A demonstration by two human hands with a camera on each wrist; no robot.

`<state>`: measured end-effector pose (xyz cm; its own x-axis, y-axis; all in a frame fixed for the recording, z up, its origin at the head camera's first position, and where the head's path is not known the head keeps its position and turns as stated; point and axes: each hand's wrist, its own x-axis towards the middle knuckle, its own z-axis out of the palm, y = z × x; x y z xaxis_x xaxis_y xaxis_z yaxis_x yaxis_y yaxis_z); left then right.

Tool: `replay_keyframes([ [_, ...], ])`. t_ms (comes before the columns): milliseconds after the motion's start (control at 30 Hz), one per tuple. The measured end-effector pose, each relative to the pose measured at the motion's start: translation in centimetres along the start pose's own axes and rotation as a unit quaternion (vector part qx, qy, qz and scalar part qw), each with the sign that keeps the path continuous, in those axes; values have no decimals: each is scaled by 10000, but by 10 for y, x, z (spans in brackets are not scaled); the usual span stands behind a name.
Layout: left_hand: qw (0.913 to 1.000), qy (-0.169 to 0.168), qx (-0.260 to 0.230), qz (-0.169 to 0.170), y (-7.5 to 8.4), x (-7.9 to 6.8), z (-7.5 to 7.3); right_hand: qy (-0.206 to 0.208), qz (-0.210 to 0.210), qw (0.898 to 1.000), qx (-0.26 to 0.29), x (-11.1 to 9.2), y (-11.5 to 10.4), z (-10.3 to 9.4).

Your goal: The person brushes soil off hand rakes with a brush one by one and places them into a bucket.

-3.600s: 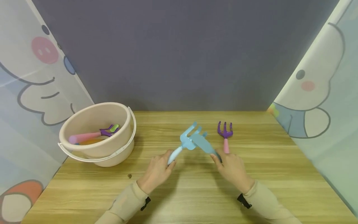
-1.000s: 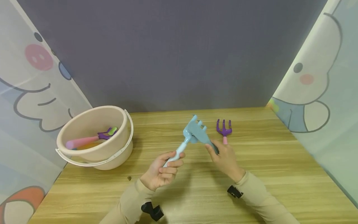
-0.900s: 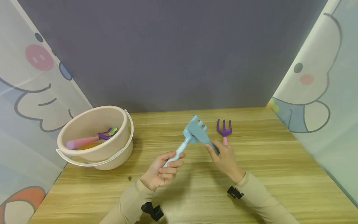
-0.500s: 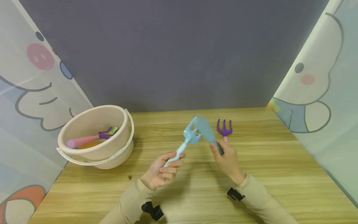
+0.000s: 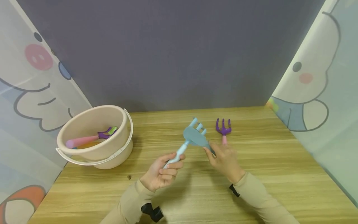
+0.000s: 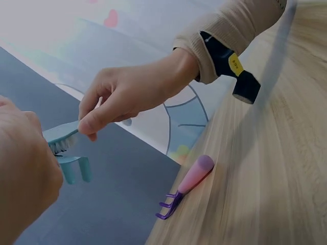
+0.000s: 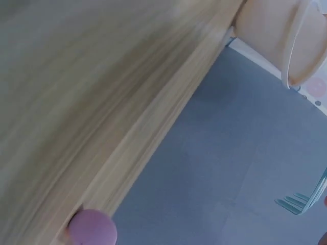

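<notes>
In the head view my left hand (image 5: 160,174) grips the pale handle of a light blue toy hand rake (image 5: 179,154), tines pointing away and up. My right hand (image 5: 226,162) holds a small blue-grey brush (image 5: 195,136) by its end. The brush's head lies across the rake's base, below the tines. From the left wrist, white bristles (image 6: 63,145) show under the brush (image 6: 62,131), facing the rake. Both tools are held above the table. A second hand rake, purple with a pink handle (image 5: 224,132), lies on the table just beyond my right hand.
A cream bucket (image 5: 116,152) with a white handle stands at the left, holding a pink-handled purple tool (image 5: 84,141) and a green piece (image 5: 112,130). A small brown crumb (image 5: 129,177) lies on the wooden table (image 5: 279,174). A grey panel (image 5: 179,56) closes the back.
My left hand has turned palm upward since the oldest frame, tilting the rake. My right hand has swept the brush up the tines, lifted it aside, and brought it back left onto the rake's base.
</notes>
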<state>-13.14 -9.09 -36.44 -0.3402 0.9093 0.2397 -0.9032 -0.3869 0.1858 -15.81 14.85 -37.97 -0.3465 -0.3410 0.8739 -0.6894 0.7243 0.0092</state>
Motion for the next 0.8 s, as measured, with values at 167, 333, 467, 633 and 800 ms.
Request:
replay_keyframes([
  [167, 9998, 59, -129, -156, -2, 1, 0, 10, 389, 9991, -167, 2, 4, -2],
  [333, 9999, 48, -60, -129, -4, 1, 0, -152, 768, 9966, 245, 2, 5, -4],
  [467, 9999, 78, 4, -92, -4, 2, -1, -198, 1074, 9923, 590, 2, 4, -4],
  [633, 9992, 152, 354, -36, -1, 0, 2, -318, 1668, 9796, 1076, 2, 4, -7],
  [800, 9936, 322, 1077, 110, 4, -5, 7, -359, 2140, 9648, 1485, 1, 3, -9],
])
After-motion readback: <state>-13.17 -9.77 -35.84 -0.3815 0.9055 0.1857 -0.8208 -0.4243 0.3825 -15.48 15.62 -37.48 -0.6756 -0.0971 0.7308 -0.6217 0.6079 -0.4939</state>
